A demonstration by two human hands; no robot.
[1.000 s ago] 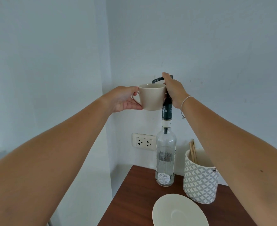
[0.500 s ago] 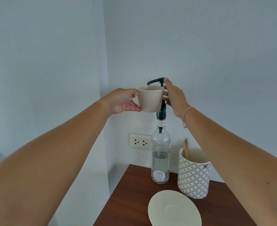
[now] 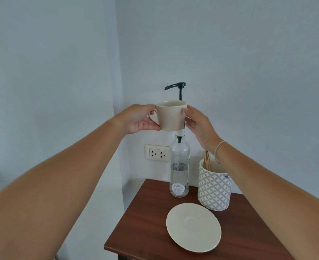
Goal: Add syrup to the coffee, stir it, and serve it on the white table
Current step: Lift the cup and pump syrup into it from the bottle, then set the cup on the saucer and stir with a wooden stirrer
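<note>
left hand grips the cup by its handle; right hand rests relaxed fingers on the cup's other side. the cup hangs below the pump, in front of the bottle.

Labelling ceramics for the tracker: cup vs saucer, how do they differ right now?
The cup is deep and tapered; the saucer is flat and wide. The cup is held in the air, the left hand gripping it at the handle and the right hand touching its side; the saucer lies bare on the brown table. The cup sits below the pump spout; the saucer is nearer the camera. Both are plain cream.
</note>
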